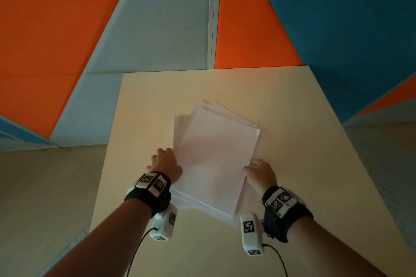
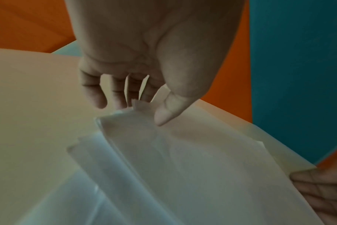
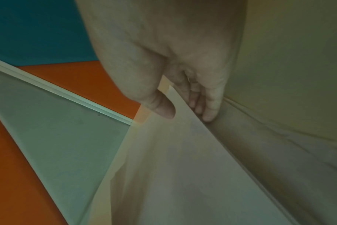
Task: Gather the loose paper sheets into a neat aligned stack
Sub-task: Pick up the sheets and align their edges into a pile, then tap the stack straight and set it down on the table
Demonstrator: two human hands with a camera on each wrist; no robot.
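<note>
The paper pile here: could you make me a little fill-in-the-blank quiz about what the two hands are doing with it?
1. The paper sheets lie on a beige ____.
2. The sheets' far corners are fanned out, so the stack is not yet ____.
3. The left hand holds the pile's left edge, and the right hand holds its ____ edge.
4. In the right wrist view, the thumb lies on top of the sheets and the fingers go ____ them.

Missing words: table; aligned; right; under

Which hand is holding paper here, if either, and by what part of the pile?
Both. The left hand grips the paper sheets at their left edge, the right hand at their right edge; thumbs on top, fingers under.
</note>
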